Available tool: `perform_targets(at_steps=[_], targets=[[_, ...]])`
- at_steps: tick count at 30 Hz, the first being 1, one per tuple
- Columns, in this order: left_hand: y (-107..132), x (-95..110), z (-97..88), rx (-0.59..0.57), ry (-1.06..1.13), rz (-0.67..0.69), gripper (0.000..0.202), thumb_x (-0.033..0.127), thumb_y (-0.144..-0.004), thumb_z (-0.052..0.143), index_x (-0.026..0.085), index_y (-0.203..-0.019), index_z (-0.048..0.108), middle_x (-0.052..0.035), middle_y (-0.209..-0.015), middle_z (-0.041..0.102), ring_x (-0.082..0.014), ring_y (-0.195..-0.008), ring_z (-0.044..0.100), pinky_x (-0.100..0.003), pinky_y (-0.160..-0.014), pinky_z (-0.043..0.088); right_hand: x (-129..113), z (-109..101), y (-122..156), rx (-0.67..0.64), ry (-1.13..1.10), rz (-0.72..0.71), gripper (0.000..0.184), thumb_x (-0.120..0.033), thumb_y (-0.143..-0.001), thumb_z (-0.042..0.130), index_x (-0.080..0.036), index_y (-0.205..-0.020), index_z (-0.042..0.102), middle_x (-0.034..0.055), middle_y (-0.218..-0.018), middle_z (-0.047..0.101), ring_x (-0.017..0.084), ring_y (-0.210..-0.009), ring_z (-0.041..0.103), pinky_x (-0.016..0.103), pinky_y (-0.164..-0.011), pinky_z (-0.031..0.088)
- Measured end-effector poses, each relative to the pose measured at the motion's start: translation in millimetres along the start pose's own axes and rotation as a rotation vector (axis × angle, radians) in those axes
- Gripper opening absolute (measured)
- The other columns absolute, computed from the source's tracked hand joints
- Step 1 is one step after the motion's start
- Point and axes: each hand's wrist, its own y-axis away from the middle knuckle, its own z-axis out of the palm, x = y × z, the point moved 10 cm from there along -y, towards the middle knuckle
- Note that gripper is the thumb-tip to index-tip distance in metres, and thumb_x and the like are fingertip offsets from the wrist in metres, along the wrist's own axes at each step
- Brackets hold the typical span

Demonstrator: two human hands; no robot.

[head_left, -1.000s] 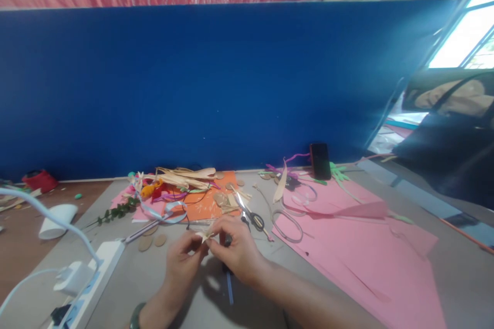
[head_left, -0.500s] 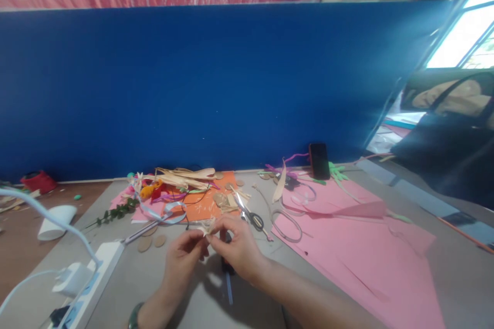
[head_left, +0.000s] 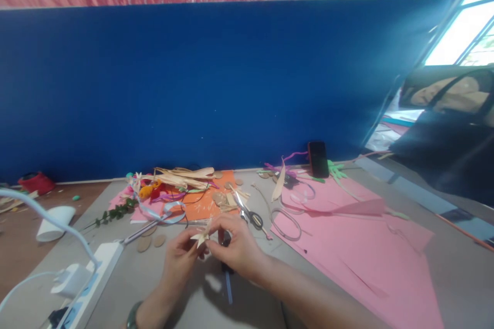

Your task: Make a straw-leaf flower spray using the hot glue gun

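Between my two hands, low in the middle of the view, is a small cream-coloured flower (head_left: pixel 201 238) with pointed petals. My left hand (head_left: pixel 180 256) has its fingers closed on the flower from the left. From the right, the thumb and fingertips of my right hand (head_left: pixel 236 244) pinch its edge. Partly hidden behind my right hand is a black tool (head_left: pixel 227 240), with a translucent glue stick (head_left: pixel 229 288) jutting toward me. A pair of black-handled scissors (head_left: pixel 254 219) lies just beyond my right hand.
Pink sheets (head_left: pixel 363 257) cover the right side of the table. Dried husk strips (head_left: pixel 185 177) lie on an orange sheet (head_left: pixel 200 208) at the back. A white power strip (head_left: pixel 96 280) sits at left; a phone (head_left: pixel 318 159) leans against the blue partition (head_left: pixel 216 82).
The flower has turned between my fingers, so its pointed petals now show spread toward me. Both hands stay in nearly the same place.
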Motion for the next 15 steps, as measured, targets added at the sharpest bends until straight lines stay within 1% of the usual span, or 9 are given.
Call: perform_targets(at_steps=[4,7,11,13,15], targets=[[-0.4,5.3,4.4,-0.051,-0.003,0.040,0.022,0.037,-0.070,0.077,0.015,-0.071,0.072,-0.0011,-0.056,0.065,-0.0132,-0.049,0.057,-0.022,-0.048,0.048,-0.7,0.0,-4.0,-0.101,-0.084,0.044,0.014,-0.007,-0.066,0.064,-0.018,-0.072,0.070,-0.0002,-0.073,0.070,0.011,-0.058,0.055,0.022,-0.060,0.044],[1.6,7.1,8.1,-0.091,0.024,0.057,0.017,0.033,-0.072,0.077,0.016,-0.074,0.073,-0.0012,-0.059,0.067,-0.0138,-0.052,0.058,-0.023,-0.052,0.049,-0.5,-1.7,-5.4,-0.157,-0.143,0.097,0.017,-0.006,-0.067,0.060,-0.017,-0.070,0.071,-0.0006,-0.070,0.070,0.011,-0.059,0.056,0.021,-0.061,0.046],[3.9,1.3,9.6,-0.128,0.041,0.043,0.017,0.031,-0.075,0.075,0.016,-0.070,0.072,-0.0013,-0.060,0.066,-0.0142,-0.055,0.058,-0.024,-0.055,0.047,-3.2,-5.8,-5.5,-0.165,-0.187,0.107,0.020,-0.005,-0.070,0.056,-0.018,-0.067,0.071,-0.0008,-0.069,0.070,0.011,-0.062,0.058,0.021,-0.063,0.047],[3.7,-3.3,9.4,-0.138,0.064,0.016,0.020,0.031,-0.078,0.073,0.015,-0.066,0.069,-0.0009,-0.058,0.064,-0.0133,-0.055,0.057,-0.023,-0.056,0.046,-1.9,-6.0,-5.0,-0.162,-0.198,0.125,0.020,-0.006,-0.071,0.056,-0.017,-0.070,0.072,-0.0002,-0.070,0.071,0.011,-0.063,0.059,0.021,-0.062,0.048],[3.3,-7.3,9.2,-0.137,0.110,-0.029,0.023,0.033,-0.077,0.073,0.015,-0.064,0.067,-0.0004,-0.056,0.063,-0.0126,-0.053,0.055,-0.023,-0.054,0.045,1.6,-7.1,-4.6,-0.143,-0.177,0.153,0.018,-0.007,-0.071,0.058,-0.016,-0.074,0.073,0.0010,-0.070,0.071,0.012,-0.063,0.060,0.022,-0.062,0.048]])
